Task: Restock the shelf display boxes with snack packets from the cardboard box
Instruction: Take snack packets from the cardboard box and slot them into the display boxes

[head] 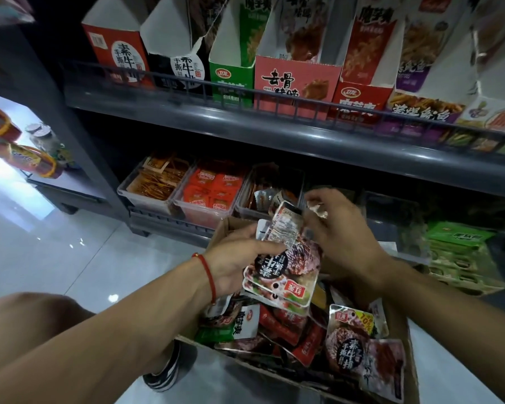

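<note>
My left hand (233, 262) grips a small stack of snack packets (286, 266) printed with meat pictures and a black round label, held above the open cardboard box (403, 330). My right hand (336, 228) pinches the top edge of a packet at the upper end of that stack. The cardboard box sits low in front of me, filled with several loose packets in red, green and meat-print wrappers. On the upper shelf stand tall display boxes: a red one (117, 53), a black one (184, 68), a green one (231, 80) and a pink one (295, 83).
A grey shelf rail (245, 97) runs in front of the display boxes. Clear tubs (155, 182) of orange and red packets fill the lower shelf. A green carton (455, 252) sits at the right. Glossy floor lies to the left, with my shoe (166, 371) and knee nearby.
</note>
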The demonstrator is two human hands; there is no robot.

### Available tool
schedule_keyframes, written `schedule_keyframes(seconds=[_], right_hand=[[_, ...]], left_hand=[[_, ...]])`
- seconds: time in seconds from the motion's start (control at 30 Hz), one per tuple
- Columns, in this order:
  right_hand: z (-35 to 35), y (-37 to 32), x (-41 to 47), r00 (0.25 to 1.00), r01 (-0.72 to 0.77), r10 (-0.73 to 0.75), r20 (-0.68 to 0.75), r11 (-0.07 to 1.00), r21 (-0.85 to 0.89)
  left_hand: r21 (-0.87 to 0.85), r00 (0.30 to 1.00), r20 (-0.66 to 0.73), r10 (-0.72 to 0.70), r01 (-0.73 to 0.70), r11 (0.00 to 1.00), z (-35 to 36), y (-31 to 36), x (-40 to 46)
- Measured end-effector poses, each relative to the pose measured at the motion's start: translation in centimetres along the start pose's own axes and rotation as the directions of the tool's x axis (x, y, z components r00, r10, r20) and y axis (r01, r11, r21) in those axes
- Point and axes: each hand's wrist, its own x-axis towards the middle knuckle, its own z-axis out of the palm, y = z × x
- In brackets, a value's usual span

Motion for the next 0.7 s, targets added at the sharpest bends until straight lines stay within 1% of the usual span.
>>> schedule_keyframes(seconds=[0.03,0.07,0.1,0.13,0.17,0.2,0.27,0.3,0.37,0.43,0.5,0.53,0.57,0.6,0.63,0.67,0.7], right_hand=[[-0.2,-0.6,-0.3,0.995,0.095,-0.092,0.043,0.993,-0.075],[-0.6,-1.3,-0.8,0.975,0.201,-0.187,0.124,0.973,-0.110],[-0.9,-2.0,-1.4,0.936,0.294,-0.260,0.239,0.948,-0.121],[-1.0,-2.7,-2.1,0.884,0.364,-0.295,0.363,0.921,-0.138],[-0.8,-3.1,-2.7,0.832,0.410,-0.291,0.472,0.897,-0.169],[-0.4,-3.2,-3.1,0.794,0.438,-0.274,0.544,0.877,-0.199],[0.3,-3.0,-3.5,0.769,0.466,-0.276,0.577,0.859,-0.210],[0.3,-3.0,-3.4,0.763,0.464,-0.287,0.579,0.867,-0.181],[-0.1,-2.9,-3.0,0.737,0.398,-0.274,0.618,0.915,-0.069],[-0.5,-2.8,-2.6,0.718,0.366,-0.264,0.643,0.930,-0.026],[-0.8,-2.9,-2.4,0.721,0.374,-0.294,0.627,0.927,0.005],[-0.9,-3.0,-2.4,0.733,0.348,-0.318,0.602,0.935,0.069],[-0.8,-2.7,-2.1,0.747,0.278,-0.312,0.586,0.949,0.151],[-1.0,-2.6,-1.9,0.768,0.144,-0.260,0.585,0.961,0.238],[-1.3,-2.3,-1.7,0.790,-0.038,-0.166,0.590,0.948,0.317],[-1.6,-2.1,-1.5,0.811,-0.204,-0.067,0.581,0.899,0.388],[-2.1,-1.7,-1.2,0.826,-0.331,0.036,0.562,0.839,0.433]], left_hand=[[-0.013,1.000,-0.018,0.004,-0.004,1.000,0.2,0.5,-0.5],[-0.033,0.999,-0.035,-0.004,0.003,0.999,0.0,0.8,-0.6],[-0.054,0.999,-0.047,-0.016,0.014,0.998,-0.2,1.1,-0.7],[-0.081,0.999,-0.036,-0.034,0.031,0.996,-0.3,1.4,-1.0],[-0.092,0.998,-0.022,-0.050,0.048,0.995,-0.4,1.6,-1.2],[-0.098,0.998,-0.001,-0.064,0.064,0.993,-0.5,1.7,-1.3],[-0.091,0.996,0.019,-0.086,0.087,0.992,-0.4,2.0,-1.6],[-0.100,0.996,0.024,-0.091,0.093,0.991,-0.4,2.1,-1.7],[-0.146,0.994,0.035,-0.102,0.106,0.984,-0.5,2.1,-1.7],[-0.203,0.994,0.021,-0.109,0.111,0.973,-0.5,2.3,-2.2],[-0.198,0.997,-0.033,-0.066,0.058,0.979,-0.8,2.1,-1.8],[-0.173,0.995,-0.080,-0.053,0.038,0.984,-0.9,2.1,-1.7],[-0.166,0.992,-0.112,-0.050,0.031,0.986,-1.2,1.9,-1.2],[-0.146,0.992,-0.116,-0.053,0.035,0.989,-1.3,1.9,-1.2],[-0.138,0.991,-0.117,-0.069,0.053,0.989,-1.4,1.9,-1.1],[-0.117,0.985,-0.149,-0.084,0.066,0.991,-1.7,1.8,-0.9],[-0.068,0.974,-0.212,-0.083,0.070,0.995,-2.1,1.6,-0.6]])
